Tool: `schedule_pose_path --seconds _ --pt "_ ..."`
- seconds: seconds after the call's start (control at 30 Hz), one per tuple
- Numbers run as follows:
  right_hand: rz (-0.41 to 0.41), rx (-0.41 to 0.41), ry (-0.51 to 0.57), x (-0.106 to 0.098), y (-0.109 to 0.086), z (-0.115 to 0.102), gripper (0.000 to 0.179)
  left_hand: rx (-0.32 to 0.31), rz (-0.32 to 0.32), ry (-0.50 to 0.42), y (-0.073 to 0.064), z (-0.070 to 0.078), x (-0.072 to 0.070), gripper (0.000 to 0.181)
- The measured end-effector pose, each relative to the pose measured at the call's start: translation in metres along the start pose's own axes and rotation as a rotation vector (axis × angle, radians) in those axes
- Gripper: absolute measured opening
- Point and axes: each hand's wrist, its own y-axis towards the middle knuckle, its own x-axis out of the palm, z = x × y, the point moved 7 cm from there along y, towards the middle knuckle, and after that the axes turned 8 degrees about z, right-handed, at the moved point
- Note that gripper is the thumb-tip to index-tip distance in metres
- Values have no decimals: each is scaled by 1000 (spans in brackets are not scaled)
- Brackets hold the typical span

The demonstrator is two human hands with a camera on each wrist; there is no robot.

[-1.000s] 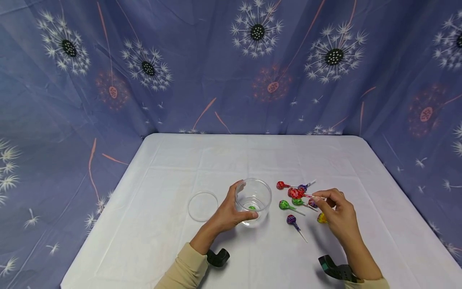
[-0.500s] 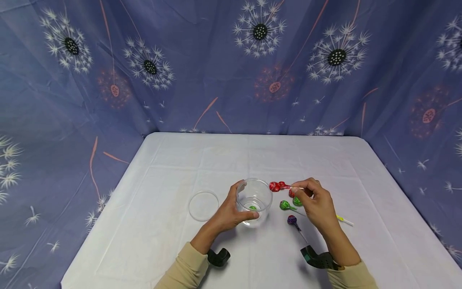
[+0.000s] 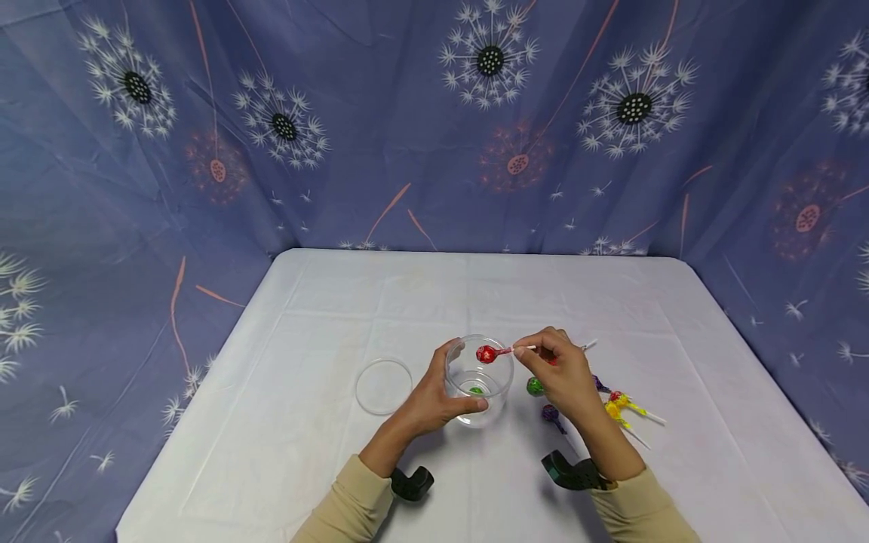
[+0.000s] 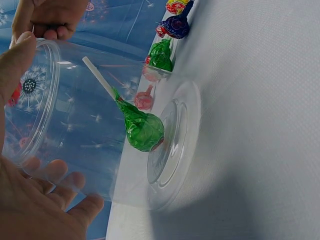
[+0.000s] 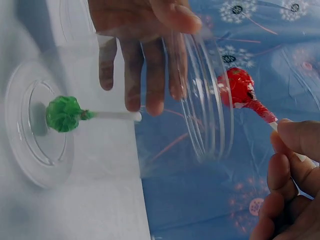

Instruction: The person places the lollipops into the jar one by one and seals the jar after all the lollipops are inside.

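My left hand (image 3: pixel 434 406) grips a clear plastic jar (image 3: pixel 500 381) by its side, thumb in front and fingers round the back. Inside, a green-wrapped lollipop (image 4: pixel 145 131) stands head down on the jar's bottom, its white stick leaning up. My right hand (image 3: pixel 566 377) pinches the white stick of a red-wrapped lollipop (image 3: pixel 486 354) between thumb and fingertips. The red head is right at the jar's open mouth in the right wrist view, pointing inward. The right hand's other fingers are curled below the stick.
Several loose lollipops lie right of the jar, among them a purple one (image 3: pixel 549 413), a green one (image 3: pixel 535 386) and a yellow one (image 3: pixel 614 409), partly hidden by the right hand. A clear round lid (image 3: pixel 383 387) lies left of the jar on the white tablecloth (image 3: pixel 326 324).
My right hand has lifted the red lollipop from the pile and carried it left to the jar's mouth. The left hand and jar have stayed in place.
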Motion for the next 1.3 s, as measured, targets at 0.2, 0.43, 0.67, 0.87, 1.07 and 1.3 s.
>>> schedule_pose_path --seconds 0.2,0.43,0.67,0.87,1.07,1.3 --pt "-17 -68 -32 13 4 -4 4 2 -4 -21 0 0 1 99" --pt "-43 -107 -110 26 3 -7 3 9 -6 -22 1 -1 1 99" --pt "-62 -144 -130 37 2 -9 3 13 -13 -19 0 -1 0 99" --pt "-71 -163 -213 47 1 -9 7 1 -12 -18 0 -1 0 98" --pt "-73 -167 -256 50 0 -10 6 2 -9 5 -1 0 -1 99" --pt "-89 -193 -319 54 0 -11 6 5 -16 11 -1 -1 -1 99"
